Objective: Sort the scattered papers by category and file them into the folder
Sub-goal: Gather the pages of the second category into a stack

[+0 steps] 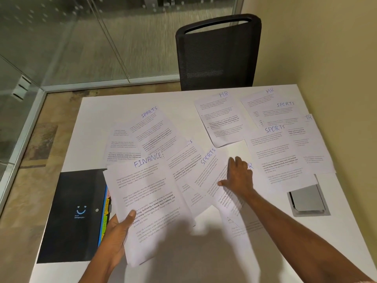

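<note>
My left hand (119, 228) grips a sheet headed FINANCE (149, 193) by its lower left edge, lifted over the table. My right hand (239, 176) lies on a paper whose heading it partly hides (230, 199), fingers fairly straight, thumb out to the left. Beside that hand lies a SPORTS sheet (206, 170). More sheets are scattered: SPORTS (153, 127) at the middle left, HR (221, 119) at the back, SPORTS (275, 152) and HR (263, 101) on the right. A black folder (75, 215) with coloured tabs lies at the left edge.
The white table (183, 258) stands against a beige wall on the right. A black mesh chair (218, 54) sits behind its far edge. A grey cable hatch (308, 201) is set into the tabletop at the right. Glass partitions are on the left.
</note>
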{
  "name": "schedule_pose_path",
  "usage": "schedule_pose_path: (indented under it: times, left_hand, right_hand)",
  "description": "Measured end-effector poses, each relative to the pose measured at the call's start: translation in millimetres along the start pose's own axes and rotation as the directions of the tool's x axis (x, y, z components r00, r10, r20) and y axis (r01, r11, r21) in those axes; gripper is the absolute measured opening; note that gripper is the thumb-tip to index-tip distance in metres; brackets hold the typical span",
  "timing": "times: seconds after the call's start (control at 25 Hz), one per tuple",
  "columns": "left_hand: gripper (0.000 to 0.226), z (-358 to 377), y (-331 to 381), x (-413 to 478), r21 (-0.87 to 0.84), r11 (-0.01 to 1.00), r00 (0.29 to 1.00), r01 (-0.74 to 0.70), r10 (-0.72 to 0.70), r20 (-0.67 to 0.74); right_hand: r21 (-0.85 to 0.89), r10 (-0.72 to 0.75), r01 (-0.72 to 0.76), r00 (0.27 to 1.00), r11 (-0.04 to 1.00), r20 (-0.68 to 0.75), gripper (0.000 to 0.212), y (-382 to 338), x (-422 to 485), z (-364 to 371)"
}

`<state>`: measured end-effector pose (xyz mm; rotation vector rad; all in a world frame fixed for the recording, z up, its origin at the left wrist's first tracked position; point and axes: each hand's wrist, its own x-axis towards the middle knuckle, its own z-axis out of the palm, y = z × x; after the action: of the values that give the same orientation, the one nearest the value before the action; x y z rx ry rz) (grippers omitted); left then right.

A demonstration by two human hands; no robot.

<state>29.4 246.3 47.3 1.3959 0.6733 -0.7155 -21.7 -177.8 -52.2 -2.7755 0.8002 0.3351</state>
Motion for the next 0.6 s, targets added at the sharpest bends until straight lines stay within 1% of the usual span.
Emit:
schedule_pose_path:
  times: [0.12, 0.24, 0.32, 0.36, 0.48, 0.6]
  left_hand:
    - [0.043, -4, -3, 2, 0.008, 1.0, 1.0, -0.008, 0.008, -0.005]
    - [0.039, -6, -6, 3, 0.013, 1.0, 1.0, -0.002, 0.002, -0.005]
    - [0.04, -7, -7, 4, 0.007, 1.0, 1.0, 0.003, -0.003, -0.01]
    - [0.041, -7, -7, 4, 0.004, 1.0, 1.0, 0.003, -0.003, -0.012]
    - [0.045, -7, -6, 4, 0.003, 1.0, 1.0, -0.002, 0.002, -0.012]
    - [0.044, -8, -5, 5, 0.014, 1.0, 1.0, -0.017, 0.018, -0.015]
  right_hand:
    - [-0.061, -0.023, 0.022, 0.999, 0.998, -0.029, 0.117, -4, 3, -7]
    - [-0.128, -0.001, 0.003, 1.0, 0.992, 0.016, 0.119, -13, 7, -12]
    - [-0.144, 0.025, -0.019, 0.999, 0.989, 0.044, 0.114, -19, 6, -13]
    - [-0.14, 0.031, -0.024, 0.998, 0.99, 0.05, 0.107, -22, 5, -12]
    - [-0.048, 0.015, -0.017, 0.999, 0.999, -0.038, 0.061, -20, 2, -11]
    - [0.098, 0.053, -0.035, 0.981, 0.995, -0.189, 0.038, -3, 9, -24]
